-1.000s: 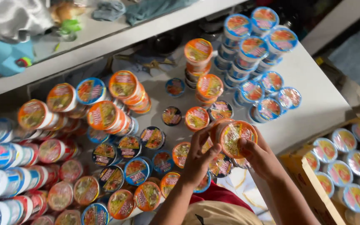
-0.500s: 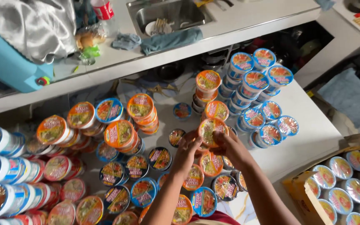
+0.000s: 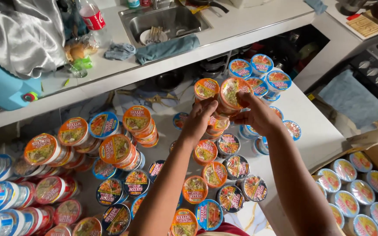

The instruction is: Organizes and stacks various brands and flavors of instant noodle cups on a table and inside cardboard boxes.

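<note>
Both of my hands hold one orange-rimmed noodle cup (image 3: 231, 92) raised over the white table (image 3: 316, 131). My left hand (image 3: 200, 119) grips its lower side and my right hand (image 3: 255, 114) grips its right side and lid edge. The cup is tilted with its lid facing up toward me. It sits right beside another orange cup (image 3: 206, 88) that tops a stack. Below my hands stand several dark-lidded and orange cups (image 3: 229, 143) upright on the table.
Blue-rimmed cup stacks (image 3: 263, 72) stand behind my hands. Orange and blue stacks (image 3: 118, 148) lean at the left. A cardboard box (image 3: 372, 148) of pale cups is at the right. A counter with a sink (image 3: 167, 19) and cloths runs across the back.
My hands have lifted the orange cup up and away from me, from low over the table to the top of the orange stack. The camera view has tilted toward the counter.
</note>
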